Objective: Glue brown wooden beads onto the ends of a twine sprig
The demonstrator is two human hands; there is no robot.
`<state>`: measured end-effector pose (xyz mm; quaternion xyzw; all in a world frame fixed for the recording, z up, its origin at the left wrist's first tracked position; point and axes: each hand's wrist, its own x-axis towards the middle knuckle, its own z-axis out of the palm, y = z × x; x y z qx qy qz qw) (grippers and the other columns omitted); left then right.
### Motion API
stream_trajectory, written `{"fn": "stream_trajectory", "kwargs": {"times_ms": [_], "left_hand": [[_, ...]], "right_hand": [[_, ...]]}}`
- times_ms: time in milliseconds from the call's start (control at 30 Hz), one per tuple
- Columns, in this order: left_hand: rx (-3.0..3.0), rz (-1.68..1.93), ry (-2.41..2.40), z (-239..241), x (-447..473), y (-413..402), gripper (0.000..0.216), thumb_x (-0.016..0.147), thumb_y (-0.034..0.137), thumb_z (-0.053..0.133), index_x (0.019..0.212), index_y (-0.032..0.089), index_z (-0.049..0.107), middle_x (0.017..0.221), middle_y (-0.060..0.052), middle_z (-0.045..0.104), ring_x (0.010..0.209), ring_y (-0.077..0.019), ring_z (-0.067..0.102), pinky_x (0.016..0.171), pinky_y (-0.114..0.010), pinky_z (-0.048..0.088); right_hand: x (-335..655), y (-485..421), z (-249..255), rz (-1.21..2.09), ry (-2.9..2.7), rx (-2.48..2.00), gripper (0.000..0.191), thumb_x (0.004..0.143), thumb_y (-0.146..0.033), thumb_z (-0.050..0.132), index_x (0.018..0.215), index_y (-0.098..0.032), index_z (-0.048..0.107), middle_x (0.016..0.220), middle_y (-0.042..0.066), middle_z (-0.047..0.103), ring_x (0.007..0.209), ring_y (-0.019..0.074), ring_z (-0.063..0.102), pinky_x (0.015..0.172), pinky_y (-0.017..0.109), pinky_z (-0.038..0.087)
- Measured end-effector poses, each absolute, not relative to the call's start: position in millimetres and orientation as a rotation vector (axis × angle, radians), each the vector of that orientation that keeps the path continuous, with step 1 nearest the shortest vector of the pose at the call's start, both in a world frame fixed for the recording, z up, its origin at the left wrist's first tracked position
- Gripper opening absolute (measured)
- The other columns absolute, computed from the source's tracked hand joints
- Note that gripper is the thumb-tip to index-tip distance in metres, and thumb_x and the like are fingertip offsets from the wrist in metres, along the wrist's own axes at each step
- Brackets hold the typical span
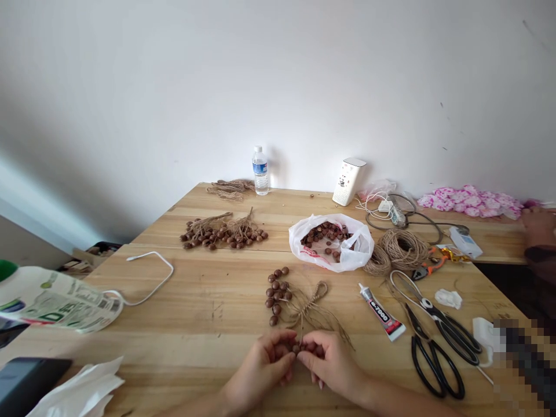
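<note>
Wooden bench (208,315), seam running across it. Centre: bead-and-twine bunch (284,292). 12 o'clock, by the wall: water bottle (260,171), loose twine (230,189) just left of it. 11: pile of beaded tassels (223,231). 1: white plastic bag (343,255) w/ beads, twine coil (397,250) touching its right side. 2: white device (348,181), cables (403,217), pink cloth (473,201). 3–4: glue tube (382,313), black scissors (454,337). 9: white cable (150,278), printed bag (56,301). 7: dark slab (26,379), white tissue (80,391).
</note>
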<state>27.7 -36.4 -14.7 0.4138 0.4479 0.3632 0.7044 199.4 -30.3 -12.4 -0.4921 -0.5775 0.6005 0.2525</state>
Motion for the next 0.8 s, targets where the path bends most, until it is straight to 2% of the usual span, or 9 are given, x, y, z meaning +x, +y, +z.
{"fn": "stream_trajectory", "kwargs": {"times_ms": [100,233,533,800], "left_hand": [[0.94,0.811,0.985,-16.8,27.2,-37.3,0.05,0.064,0.047,0.074,0.096,0.014,0.052,0.05,0.007,0.054,0.044,-0.0081,0.05,0.044,-0.02,0.038],[0.931,0.835,0.934,-19.5,26.3,-37.8,0.039,0.069,0.045,0.071,0.083,0.019,0.045,0.054,0.008,0.053,0.045,-0.0073,0.05,0.044,-0.018,0.038],[0.94,0.898,0.94,-24.2,28.5,-38.3,0.045,0.068,0.046,0.071,0.066,0.02,0.035,0.086,-0.001,0.06,0.045,-0.0041,0.052,0.042,-0.019,0.04],[0.978,0.89,0.917,-26.1,27.7,-39.5,0.046,0.069,0.045,0.07,0.061,0.018,0.034,0.094,-0.004,0.059,0.046,-0.0041,0.053,0.041,-0.02,0.038]], "right_hand": [[199.6,-31.0,-12.4,1.617,-1.585,-1.331,0.019,0.078,-0.034,0.059,0.078,-0.015,0.056,0.056,-0.005,0.05,0.037,0.0053,0.045,0.03,0.013,0.033],[199.8,-31.6,-9.8,1.614,-1.584,-1.328,0.019,0.079,-0.034,0.059,0.076,-0.015,0.055,0.056,-0.005,0.049,0.036,0.0054,0.045,0.03,0.013,0.033],[200.6,-31.3,-8.9,1.628,-1.575,-1.313,0.027,0.078,-0.042,0.061,0.076,-0.016,0.055,0.055,-0.006,0.049,0.036,0.0054,0.044,0.031,0.014,0.033],[201.0,-31.0,-12.2,1.649,-1.55,-1.336,0.03,0.075,-0.045,0.063,0.076,-0.016,0.055,0.056,-0.006,0.05,0.036,0.005,0.044,0.03,0.014,0.032]]}}
